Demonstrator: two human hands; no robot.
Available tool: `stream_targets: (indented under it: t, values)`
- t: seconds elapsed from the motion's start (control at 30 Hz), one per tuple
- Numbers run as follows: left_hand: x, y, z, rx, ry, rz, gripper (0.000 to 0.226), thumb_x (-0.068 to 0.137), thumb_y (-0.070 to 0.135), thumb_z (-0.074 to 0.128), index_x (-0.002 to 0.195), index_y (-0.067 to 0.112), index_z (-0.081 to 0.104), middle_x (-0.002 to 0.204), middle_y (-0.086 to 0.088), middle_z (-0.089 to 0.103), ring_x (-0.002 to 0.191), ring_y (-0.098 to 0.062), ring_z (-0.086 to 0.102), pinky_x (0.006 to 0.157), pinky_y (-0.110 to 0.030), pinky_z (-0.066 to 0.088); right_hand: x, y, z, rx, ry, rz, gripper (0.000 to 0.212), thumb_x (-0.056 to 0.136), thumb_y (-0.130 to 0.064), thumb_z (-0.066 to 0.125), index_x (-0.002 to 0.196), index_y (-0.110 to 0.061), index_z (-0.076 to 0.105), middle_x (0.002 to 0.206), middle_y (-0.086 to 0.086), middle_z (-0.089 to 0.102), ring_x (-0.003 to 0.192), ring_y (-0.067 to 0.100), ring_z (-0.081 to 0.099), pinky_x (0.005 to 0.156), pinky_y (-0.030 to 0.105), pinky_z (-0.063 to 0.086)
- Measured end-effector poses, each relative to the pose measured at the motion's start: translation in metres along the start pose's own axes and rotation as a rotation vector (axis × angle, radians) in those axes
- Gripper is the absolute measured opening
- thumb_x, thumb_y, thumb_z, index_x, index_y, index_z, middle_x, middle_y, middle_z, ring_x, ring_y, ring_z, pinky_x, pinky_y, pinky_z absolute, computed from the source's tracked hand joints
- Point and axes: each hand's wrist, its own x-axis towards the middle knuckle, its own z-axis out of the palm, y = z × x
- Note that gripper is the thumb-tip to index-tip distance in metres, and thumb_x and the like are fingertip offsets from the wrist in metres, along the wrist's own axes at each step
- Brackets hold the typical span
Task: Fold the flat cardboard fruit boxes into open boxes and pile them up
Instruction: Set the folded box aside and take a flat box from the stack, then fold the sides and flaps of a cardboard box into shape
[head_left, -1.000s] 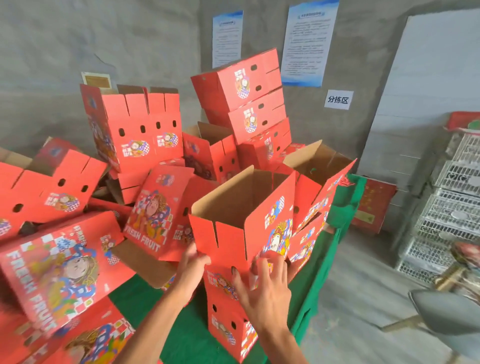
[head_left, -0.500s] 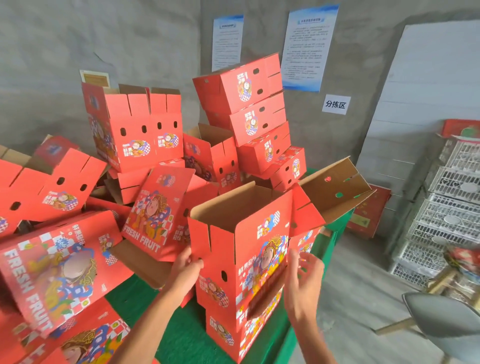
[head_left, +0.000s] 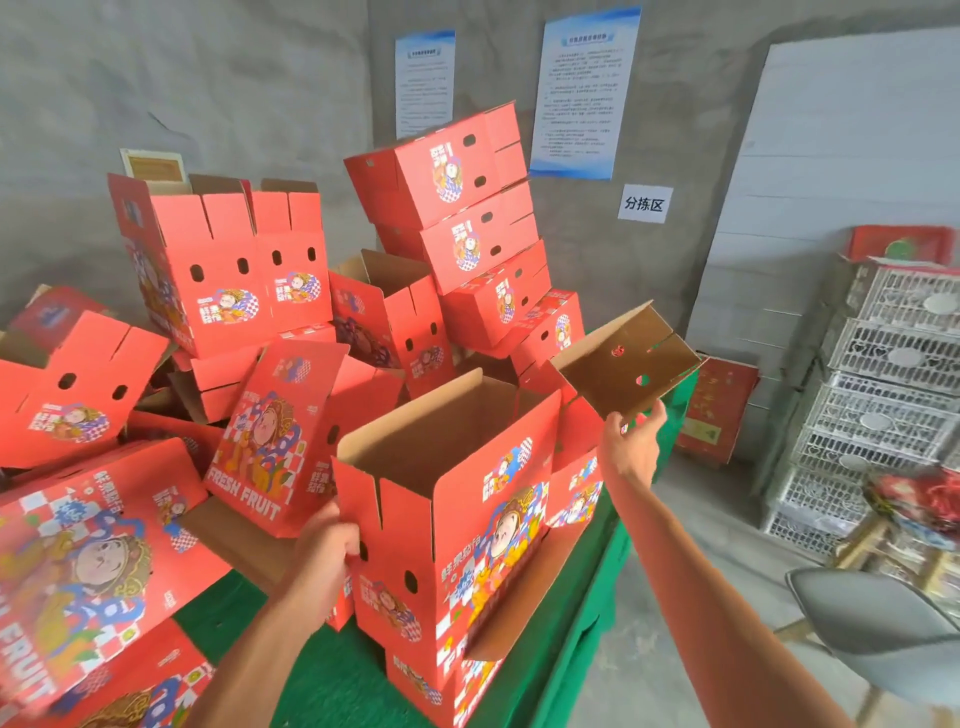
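Observation:
A red printed fruit box (head_left: 457, 525) stands opened up on the green table (head_left: 332, 686), its brown inside showing at the top. My left hand (head_left: 324, 558) grips the box's near left wall, just below the flap slit. My right hand (head_left: 631, 444) reaches out to the right and pinches the edge of a raised brown flap (head_left: 623, 361) with punched holes; whether this flap belongs to that box or to the one behind it I cannot tell. A pile of folded red boxes (head_left: 457, 218) rises at the back.
More folded boxes lie tumbled on the left (head_left: 88, 561) and behind (head_left: 223, 265). White plastic crates (head_left: 883, 395) are stacked at the right wall. A grey chair (head_left: 872, 639) stands at the lower right on the concrete floor. Paper notices (head_left: 582, 88) hang on the grey wall.
My right hand left the front of the box and rose to the right to take the brown flap, which swung up and outward. The left hand stayed on the box's left wall.

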Motion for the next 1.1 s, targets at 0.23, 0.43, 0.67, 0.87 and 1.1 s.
stream_targets:
  t: [0.23, 0.43, 0.67, 0.87, 1.1]
  values:
    - [-0.015, 0.016, 0.025, -0.226, 0.156, 0.268, 0.03, 0.098, 0.027, 0.044, 0.117, 0.026, 0.068, 0.116, -0.001, 0.069, 0.109, -0.019, 0.065, 0.093, -0.041, 0.052, 0.043, -0.043, 0.016, -0.317, -0.011, -0.024, 0.057, 0.1, -0.023, 0.037, 0.156, -0.016, 0.028, 0.136, 0.022, 0.061, 0.121, 0.044, 0.059, 0.099, 0.049, 0.044]
    - [-0.028, 0.032, 0.051, -0.021, 0.281, 0.502, 0.041, 0.096, 0.046, 0.046, 0.131, 0.029, 0.058, 0.121, 0.01, 0.062, 0.117, -0.008, 0.056, 0.097, -0.034, 0.043, 0.057, -0.082, 0.036, -0.554, 0.026, -0.197, 0.047, 0.096, -0.016, 0.043, 0.14, -0.001, 0.043, 0.124, 0.023, 0.067, 0.114, 0.045, 0.064, 0.091, 0.046, 0.05]
    - [-0.027, 0.032, 0.057, -0.007, 0.301, 0.466, 0.049, 0.102, 0.041, 0.043, 0.147, 0.024, 0.044, 0.145, 0.003, 0.052, 0.137, -0.012, 0.046, 0.116, -0.042, 0.035, 0.051, -0.08, 0.05, -0.55, -0.135, -0.239, 0.073, 0.103, -0.055, 0.03, 0.158, -0.008, 0.021, 0.134, 0.023, 0.063, 0.119, 0.047, 0.061, 0.093, 0.051, 0.046]
    - [-0.035, 0.039, 0.057, -0.076, 0.304, 0.52, 0.035, 0.105, 0.017, 0.053, 0.139, 0.024, 0.049, 0.135, 0.014, 0.055, 0.126, 0.004, 0.051, 0.106, -0.027, 0.039, 0.055, -0.066, 0.031, -0.427, -0.209, -0.241, 0.1, 0.091, -0.08, 0.031, 0.16, -0.01, 0.017, 0.148, 0.026, 0.051, 0.133, 0.044, 0.052, 0.106, 0.051, 0.041]
    - [-0.04, 0.044, 0.062, 0.013, 0.294, 0.515, 0.05, 0.101, 0.033, 0.06, 0.147, 0.025, 0.041, 0.143, 0.004, 0.049, 0.135, -0.014, 0.045, 0.114, -0.042, 0.039, 0.054, -0.082, 0.025, -0.434, -0.232, -0.035, 0.071, 0.089, -0.009, 0.045, 0.154, 0.002, 0.019, 0.133, 0.026, 0.06, 0.12, 0.045, 0.06, 0.096, 0.045, 0.049]
